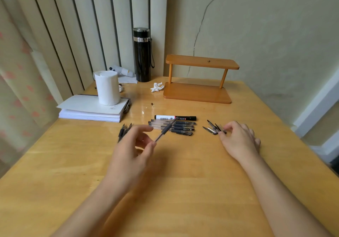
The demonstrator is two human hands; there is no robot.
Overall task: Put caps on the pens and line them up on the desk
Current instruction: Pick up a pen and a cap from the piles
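Soft daylight fills the room; glare shines on the desk (146, 111) toward its far edge. The left hand (134, 145) blurs, and edges bow outward.

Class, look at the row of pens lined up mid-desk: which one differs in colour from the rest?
The marker at the far end of the row: its barrel is white and black, while the other pens are clear with dark grips.

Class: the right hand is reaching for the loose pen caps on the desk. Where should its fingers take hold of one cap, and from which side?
Pinch the nearest of the loose caps across its narrow body, coming from above. It lies flat on the desk, so only its top and sides are free to the right hand.
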